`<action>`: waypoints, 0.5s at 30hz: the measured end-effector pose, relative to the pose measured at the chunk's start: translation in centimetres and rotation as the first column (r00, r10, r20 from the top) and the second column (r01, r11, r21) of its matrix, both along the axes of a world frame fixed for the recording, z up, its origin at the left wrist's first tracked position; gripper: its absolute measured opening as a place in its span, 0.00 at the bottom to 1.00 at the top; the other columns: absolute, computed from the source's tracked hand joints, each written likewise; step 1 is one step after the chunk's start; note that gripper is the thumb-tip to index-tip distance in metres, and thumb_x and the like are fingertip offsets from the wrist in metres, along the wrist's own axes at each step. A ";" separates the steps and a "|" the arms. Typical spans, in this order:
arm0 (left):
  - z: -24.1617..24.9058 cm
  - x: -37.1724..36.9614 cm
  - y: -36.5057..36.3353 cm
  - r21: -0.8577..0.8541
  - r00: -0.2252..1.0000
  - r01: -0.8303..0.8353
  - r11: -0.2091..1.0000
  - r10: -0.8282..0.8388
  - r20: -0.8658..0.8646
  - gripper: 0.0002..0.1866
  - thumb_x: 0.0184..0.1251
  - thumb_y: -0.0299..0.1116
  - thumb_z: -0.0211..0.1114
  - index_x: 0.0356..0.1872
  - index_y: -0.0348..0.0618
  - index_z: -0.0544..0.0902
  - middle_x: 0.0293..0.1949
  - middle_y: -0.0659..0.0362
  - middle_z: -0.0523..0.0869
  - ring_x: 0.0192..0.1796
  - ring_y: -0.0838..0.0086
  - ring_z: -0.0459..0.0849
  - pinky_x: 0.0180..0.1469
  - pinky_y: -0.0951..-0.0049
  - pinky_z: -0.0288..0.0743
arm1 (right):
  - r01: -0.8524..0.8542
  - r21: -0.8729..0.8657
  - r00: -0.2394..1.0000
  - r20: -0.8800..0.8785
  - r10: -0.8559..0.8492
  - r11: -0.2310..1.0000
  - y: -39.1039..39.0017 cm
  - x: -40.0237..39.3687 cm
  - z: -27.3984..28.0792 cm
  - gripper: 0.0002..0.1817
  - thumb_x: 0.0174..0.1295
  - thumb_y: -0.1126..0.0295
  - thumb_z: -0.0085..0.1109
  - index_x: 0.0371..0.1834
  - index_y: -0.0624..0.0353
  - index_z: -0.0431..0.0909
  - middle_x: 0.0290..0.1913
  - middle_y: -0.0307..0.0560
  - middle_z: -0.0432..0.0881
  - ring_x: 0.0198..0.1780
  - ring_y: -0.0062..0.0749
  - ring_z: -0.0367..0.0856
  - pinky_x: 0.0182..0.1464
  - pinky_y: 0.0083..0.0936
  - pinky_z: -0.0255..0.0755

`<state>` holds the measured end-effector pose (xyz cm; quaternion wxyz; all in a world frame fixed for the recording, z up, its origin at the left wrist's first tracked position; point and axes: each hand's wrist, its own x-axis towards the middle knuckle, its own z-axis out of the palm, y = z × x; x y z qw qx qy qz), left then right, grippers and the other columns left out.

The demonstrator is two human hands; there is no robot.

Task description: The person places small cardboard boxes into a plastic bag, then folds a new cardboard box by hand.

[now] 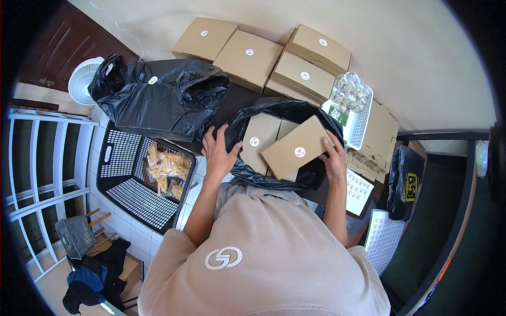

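Note:
A black plastic bag [244, 169] lies spread open in front of me with flat brown cardboard boxes in it. One box [259, 135] with a round sticker lies at the bag's left, and part of another shows beside it. A third cardboard box [295, 147] sits tilted across them, its right end in the grip of my right hand [336, 159]. The underside of that grip is hidden. At the bag's left rim is my left hand [217, 157], fingers spread and thumb apart, touching the plastic.
A bulging black bag [163, 100] lies to the left, above a black crate [138, 203] holding packaged snacks. Several boxes [247, 55] line the wall. At right are a white basket [361, 124] with small packets, a sticker sheet [358, 192] and flattened cardboard [382, 131].

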<state>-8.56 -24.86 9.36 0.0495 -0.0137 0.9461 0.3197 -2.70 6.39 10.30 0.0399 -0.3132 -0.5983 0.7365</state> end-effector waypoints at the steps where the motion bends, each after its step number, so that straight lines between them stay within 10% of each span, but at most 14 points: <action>1: -0.1 0.1 -0.1 0.034 0.999 -0.015 0.999 0.013 0.041 0.35 0.58 0.37 0.71 0.68 0.51 0.68 0.68 0.41 0.62 0.70 0.44 0.59 0.66 0.43 0.58 | 0.000 -0.002 1.000 0.000 0.000 1.000 0.4 -0.5 -0.1 0.24 0.67 0.65 0.61 0.66 0.59 0.73 0.51 0.48 0.82 0.49 0.32 0.83 0.43 0.27 0.80; 8: 1.0 -0.3 1.8 0.255 0.902 0.000 0.967 0.110 -0.418 0.18 0.59 0.28 0.69 0.52 0.41 0.79 0.55 0.48 0.76 0.58 0.53 0.73 0.62 0.55 0.67 | -0.439 0.283 0.898 0.151 0.412 0.853 1.4 -5.0 -2.5 0.21 0.64 0.64 0.65 0.58 0.60 0.80 0.46 0.43 0.85 0.37 0.25 0.77 0.44 0.23 0.74; 11: 1.2 0.9 2.6 0.630 0.977 0.193 0.753 -0.091 -0.192 0.15 0.60 0.28 0.68 0.48 0.40 0.80 0.44 0.53 0.82 0.49 0.56 0.80 0.55 0.59 0.73 | -0.510 0.446 0.850 0.129 0.511 0.735 2.0 -7.0 -4.4 0.21 0.64 0.65 0.64 0.58 0.60 0.80 0.46 0.45 0.85 0.41 0.28 0.79 0.48 0.26 0.73; 15: 0.3 2.6 3.4 0.472 0.910 0.396 0.788 -0.404 -0.089 0.18 0.59 0.34 0.72 0.47 0.40 0.78 0.41 0.51 0.83 0.47 0.53 0.81 0.52 0.60 0.74 | -0.600 0.553 0.771 0.207 0.602 0.578 2.7 -8.9 -5.5 0.19 0.63 0.67 0.62 0.57 0.58 0.81 0.47 0.54 0.85 0.45 0.37 0.81 0.53 0.30 0.72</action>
